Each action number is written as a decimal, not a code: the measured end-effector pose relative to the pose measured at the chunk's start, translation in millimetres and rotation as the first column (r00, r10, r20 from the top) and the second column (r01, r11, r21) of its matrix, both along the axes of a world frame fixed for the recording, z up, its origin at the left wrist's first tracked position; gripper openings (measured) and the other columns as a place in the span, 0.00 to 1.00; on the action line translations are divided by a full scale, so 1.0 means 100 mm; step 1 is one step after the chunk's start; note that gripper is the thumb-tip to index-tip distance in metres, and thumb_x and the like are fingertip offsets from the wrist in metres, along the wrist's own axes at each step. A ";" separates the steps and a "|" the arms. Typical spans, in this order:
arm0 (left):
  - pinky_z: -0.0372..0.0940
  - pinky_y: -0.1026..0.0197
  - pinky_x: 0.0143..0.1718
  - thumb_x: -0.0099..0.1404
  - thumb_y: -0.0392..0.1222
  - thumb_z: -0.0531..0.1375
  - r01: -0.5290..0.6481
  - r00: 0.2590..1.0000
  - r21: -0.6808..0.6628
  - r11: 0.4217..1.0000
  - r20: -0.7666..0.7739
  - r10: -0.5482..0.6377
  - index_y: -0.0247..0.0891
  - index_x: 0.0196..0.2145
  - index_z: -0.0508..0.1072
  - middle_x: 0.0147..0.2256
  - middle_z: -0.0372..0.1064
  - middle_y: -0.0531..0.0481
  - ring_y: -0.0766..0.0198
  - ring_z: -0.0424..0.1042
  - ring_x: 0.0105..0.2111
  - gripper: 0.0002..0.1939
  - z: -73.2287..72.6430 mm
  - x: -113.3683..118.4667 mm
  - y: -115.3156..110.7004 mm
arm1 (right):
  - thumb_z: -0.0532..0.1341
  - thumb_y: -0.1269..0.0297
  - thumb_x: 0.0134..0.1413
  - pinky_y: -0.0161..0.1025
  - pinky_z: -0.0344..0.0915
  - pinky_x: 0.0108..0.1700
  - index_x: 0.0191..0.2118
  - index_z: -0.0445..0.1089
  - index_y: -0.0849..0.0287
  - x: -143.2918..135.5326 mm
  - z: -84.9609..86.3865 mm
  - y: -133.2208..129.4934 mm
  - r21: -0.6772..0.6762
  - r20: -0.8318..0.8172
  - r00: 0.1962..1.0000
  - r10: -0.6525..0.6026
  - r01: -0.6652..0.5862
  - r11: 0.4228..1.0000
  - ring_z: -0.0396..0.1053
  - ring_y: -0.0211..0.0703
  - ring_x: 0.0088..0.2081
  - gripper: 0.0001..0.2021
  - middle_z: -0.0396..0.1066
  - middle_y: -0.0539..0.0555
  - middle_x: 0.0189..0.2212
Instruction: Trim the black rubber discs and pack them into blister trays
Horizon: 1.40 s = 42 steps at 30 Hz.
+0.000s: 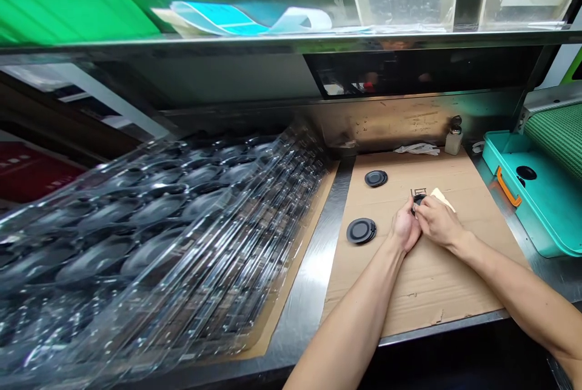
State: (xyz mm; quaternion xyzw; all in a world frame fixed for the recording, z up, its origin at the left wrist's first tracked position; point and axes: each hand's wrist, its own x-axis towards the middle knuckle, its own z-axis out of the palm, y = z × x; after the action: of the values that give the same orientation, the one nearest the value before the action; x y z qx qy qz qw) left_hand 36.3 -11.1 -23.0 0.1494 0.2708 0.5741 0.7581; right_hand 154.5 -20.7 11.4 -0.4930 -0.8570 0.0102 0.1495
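Observation:
Over the cardboard sheet (386, 281), my left hand (404, 229) is closed on a small round black disc (419, 199). Meeting it from the right, my right hand (439, 220) has its fingers pressed together at the disc's near edge; whether they pinch a small item there is hidden. A pale yellow cloth or paper piece (442, 199) shows just behind my right hand. Two short stacks of round black discs lie to the left on the cardboard, a farther stack (376, 179) and a nearer stack (361, 230).
Clear plastic trays (182, 244) holding several black round parts fill the left side. At right stands a teal bin (545, 208) with an orange latch. A small bottle (453, 136) and a white glove-like item (417, 149) sit at the back, below a metal shelf (273, 44).

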 end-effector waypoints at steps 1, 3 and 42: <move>0.69 0.54 0.58 0.77 0.43 0.51 0.002 1.000 0.003 1.000 -0.006 -0.002 0.32 0.45 0.78 0.47 0.78 0.39 0.56 0.76 0.52 0.17 0.00 0.00 0.00 | 0.52 0.67 0.71 0.40 0.64 0.48 0.50 0.76 0.56 0.00 0.01 0.00 -0.007 0.008 1.000 0.010 -0.010 1.000 0.66 0.49 0.48 0.15 0.72 0.59 0.45; 0.70 0.53 0.57 0.77 0.43 0.50 0.004 1.000 0.000 1.000 -0.030 -0.004 0.32 0.44 0.77 0.47 0.78 0.39 0.56 0.76 0.52 0.17 -0.02 0.01 0.00 | 0.51 0.68 0.71 0.41 0.64 0.49 0.51 0.75 0.57 0.02 0.03 0.02 0.002 0.038 0.997 -0.069 0.069 0.998 0.66 0.50 0.48 0.16 0.72 0.60 0.46; 0.69 0.52 0.59 0.74 0.43 0.50 -0.017 0.998 -0.014 1.000 0.064 0.018 0.33 0.40 0.78 0.43 0.79 0.38 0.54 0.77 0.51 0.18 0.01 0.04 0.12 | 0.52 0.64 0.71 0.45 0.60 0.59 0.54 0.74 0.60 -0.14 -0.14 0.02 0.048 -0.162 0.985 -0.062 0.071 0.996 0.68 0.52 0.52 0.16 0.73 0.63 0.53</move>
State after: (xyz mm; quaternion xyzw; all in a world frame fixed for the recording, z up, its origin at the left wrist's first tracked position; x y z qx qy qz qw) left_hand 40.4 0.8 -21.6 0.1234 0.2513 0.5834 0.7624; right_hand 140.3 -18.6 -2.6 -0.5147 -0.8252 0.0218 0.2315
